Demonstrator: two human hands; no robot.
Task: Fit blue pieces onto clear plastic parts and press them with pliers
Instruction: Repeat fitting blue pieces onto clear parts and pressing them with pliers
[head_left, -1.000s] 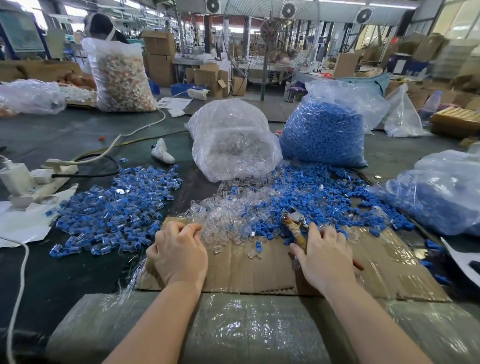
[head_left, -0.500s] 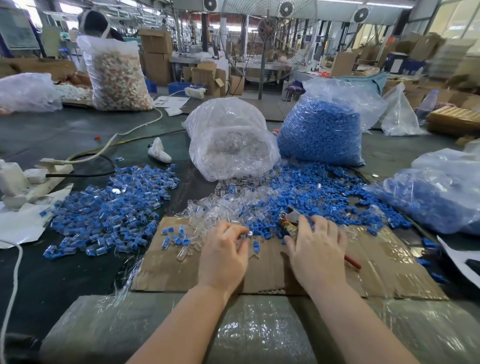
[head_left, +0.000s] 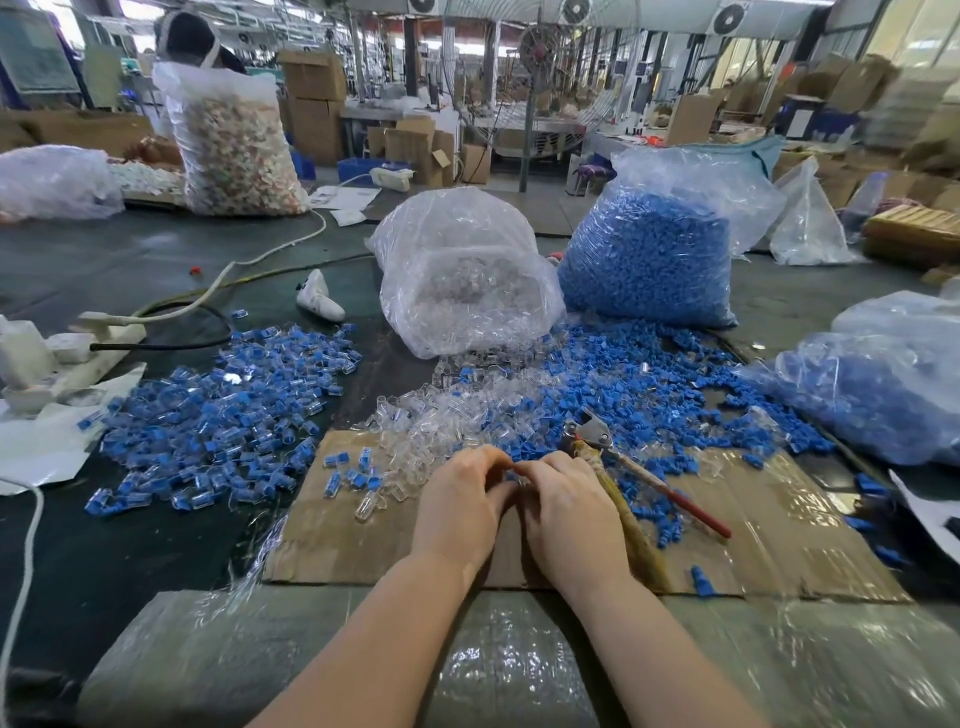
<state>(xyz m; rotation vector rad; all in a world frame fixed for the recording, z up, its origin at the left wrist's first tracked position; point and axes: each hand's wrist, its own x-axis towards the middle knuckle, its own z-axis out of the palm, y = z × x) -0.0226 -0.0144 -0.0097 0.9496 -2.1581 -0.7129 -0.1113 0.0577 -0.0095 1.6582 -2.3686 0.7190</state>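
Pliers (head_left: 597, 441) lie at two o'clock of your right hand (head_left: 571, 514), nearest it, handles trailing to four o'clock, while both hands' fingertips, left hand (head_left: 460, 506) included, pinch one small part (head_left: 521, 482) together.

The left hand (head_left: 460, 501) and right hand (head_left: 569, 512) meet fingertip to fingertip over a cardboard sheet (head_left: 769, 530) on the counter (head_left: 130, 551), pinching a small part too hidden to make out; the pliers (head_left: 613, 467) lie just beside the right hand, red handle pointing right. Loose clear parts (head_left: 441, 421) and blue pieces (head_left: 639, 384) spread ahead; assembled pieces (head_left: 223, 415) heap at left; a clear bag (head_left: 462, 275) and blue bag (head_left: 654, 249) stand behind.
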